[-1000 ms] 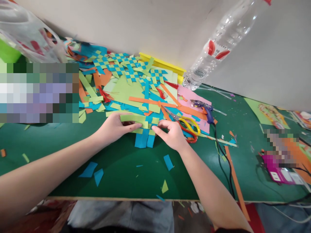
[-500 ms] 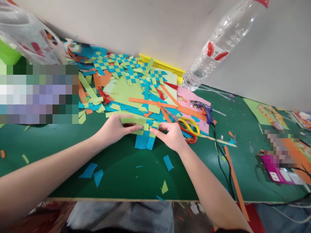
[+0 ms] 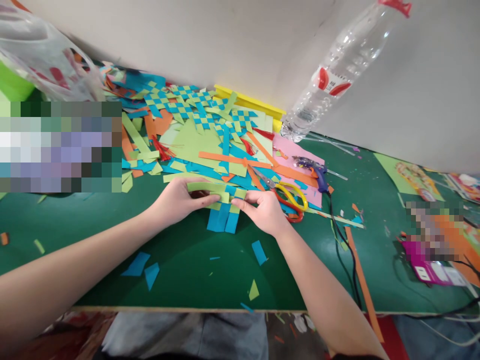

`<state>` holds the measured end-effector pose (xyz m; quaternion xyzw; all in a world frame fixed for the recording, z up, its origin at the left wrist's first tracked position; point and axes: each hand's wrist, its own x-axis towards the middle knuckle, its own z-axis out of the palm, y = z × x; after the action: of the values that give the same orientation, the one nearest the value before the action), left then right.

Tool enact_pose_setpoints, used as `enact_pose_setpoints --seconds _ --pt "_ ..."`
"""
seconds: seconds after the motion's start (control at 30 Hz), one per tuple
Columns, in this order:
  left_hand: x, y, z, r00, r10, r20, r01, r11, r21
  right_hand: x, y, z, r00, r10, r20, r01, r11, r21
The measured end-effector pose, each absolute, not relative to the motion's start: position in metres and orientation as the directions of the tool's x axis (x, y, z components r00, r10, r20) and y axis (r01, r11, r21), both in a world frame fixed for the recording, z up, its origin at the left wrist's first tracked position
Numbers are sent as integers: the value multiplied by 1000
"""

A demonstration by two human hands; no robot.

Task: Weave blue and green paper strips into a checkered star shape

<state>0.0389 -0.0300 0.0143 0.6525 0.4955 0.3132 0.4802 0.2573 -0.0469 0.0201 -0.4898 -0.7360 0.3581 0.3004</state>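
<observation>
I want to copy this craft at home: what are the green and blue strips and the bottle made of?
The woven strips under both hands look like matte coloured paper or thin card: flat, cleanly cut, bending easily. The bottle looks like clear, glossy, ribbed thin plastic.

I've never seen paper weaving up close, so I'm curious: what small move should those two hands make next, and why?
Probably slide the light green strip snug against the woven rows. The left hand pinches its free end, the right hand presses the small woven piece at its other side, and blue strips hang loose below, so the weave looks unfinished.
</observation>
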Motion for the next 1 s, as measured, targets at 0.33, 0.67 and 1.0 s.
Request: enact_pose_setpoints --seconds 0.33,0.67,1.0 --pt "40 -30 18 308 951 -14 432 -126 893 257 -46 20 -337 940 55 537 240 -809" --pt "40 -30 19 303 953 -22 458 -126 880 258 -46 20 -352 934 61 525 251 -813" --pt "41 -30 19 298 953 -61 412 -71 908 258 -46 21 -333 940 73 487 238 -841"
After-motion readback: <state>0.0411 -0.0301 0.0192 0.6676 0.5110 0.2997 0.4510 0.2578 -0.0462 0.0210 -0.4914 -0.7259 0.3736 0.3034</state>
